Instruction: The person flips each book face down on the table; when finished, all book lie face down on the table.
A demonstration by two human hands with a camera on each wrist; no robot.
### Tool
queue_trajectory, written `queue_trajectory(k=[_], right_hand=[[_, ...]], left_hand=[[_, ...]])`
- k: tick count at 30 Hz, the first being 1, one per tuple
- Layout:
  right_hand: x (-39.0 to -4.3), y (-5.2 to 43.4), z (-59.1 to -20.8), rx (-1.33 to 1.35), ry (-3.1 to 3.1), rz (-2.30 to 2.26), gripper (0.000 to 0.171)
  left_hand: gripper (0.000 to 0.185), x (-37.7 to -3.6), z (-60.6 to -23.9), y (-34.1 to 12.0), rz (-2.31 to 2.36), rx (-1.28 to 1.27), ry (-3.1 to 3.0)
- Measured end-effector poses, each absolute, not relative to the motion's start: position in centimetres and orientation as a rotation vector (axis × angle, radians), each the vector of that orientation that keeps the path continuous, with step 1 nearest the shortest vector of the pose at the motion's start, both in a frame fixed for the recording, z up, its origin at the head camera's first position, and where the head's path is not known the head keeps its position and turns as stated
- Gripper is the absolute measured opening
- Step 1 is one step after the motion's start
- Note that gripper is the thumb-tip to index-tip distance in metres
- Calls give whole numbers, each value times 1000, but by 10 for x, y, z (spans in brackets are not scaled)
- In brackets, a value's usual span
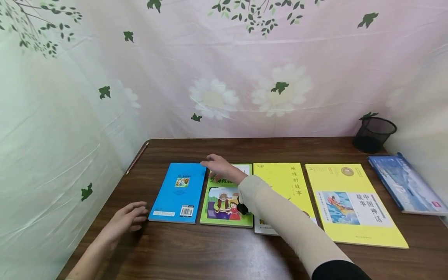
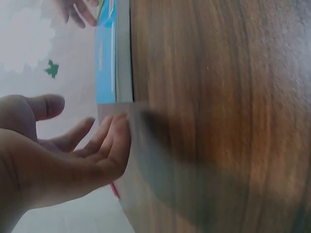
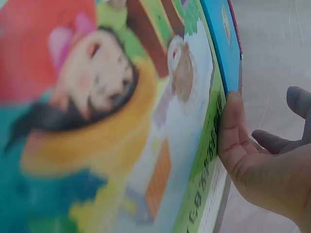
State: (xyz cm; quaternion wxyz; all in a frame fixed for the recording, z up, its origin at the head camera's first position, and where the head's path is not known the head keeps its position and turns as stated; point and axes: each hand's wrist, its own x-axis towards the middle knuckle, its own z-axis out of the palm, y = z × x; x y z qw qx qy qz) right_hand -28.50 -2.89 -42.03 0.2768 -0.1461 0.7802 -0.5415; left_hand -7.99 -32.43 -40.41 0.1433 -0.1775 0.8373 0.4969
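A blue book (image 1: 178, 192) and a green picture book (image 1: 225, 204) lie side by side on the brown table (image 1: 210, 252). My right hand (image 1: 214, 164) reaches over the green book's far end, at the blue book's far right corner, fingers straight. In the right wrist view its thumb (image 3: 232, 131) lies against the green book (image 3: 121, 126) beside the blue book (image 3: 224, 43). My left hand (image 1: 138, 214) rests on the table at the blue book's near left corner, fingers relaxed. The left wrist view shows those fingers (image 2: 114, 138) just short of the blue book (image 2: 109, 58).
To the right lie a yellow book (image 1: 280, 181), a larger yellow book (image 1: 353, 204) and a blue book (image 1: 406, 182). A black mesh cup (image 1: 372, 134) stands at the back right. A pencil (image 1: 137, 157) lies at the left edge. Flowered cloth walls close in the table.
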Motion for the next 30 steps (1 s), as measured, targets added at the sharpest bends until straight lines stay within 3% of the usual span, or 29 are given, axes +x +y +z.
queue_trajectory(k=[8, 19, 30], right_hand=[[-288, 1, -413, -525, 2363, -1295, 63], [-295, 47, -403, -681, 2622, -778, 67], [-291, 89, -407, -713, 2677, -482, 74]], left_hand=[[50, -85, -395, -289, 1197, -315, 2758], [69, -106, -396, -263, 1608, -205, 2071], [67, -107, -394, -239, 1636, -133, 1859]])
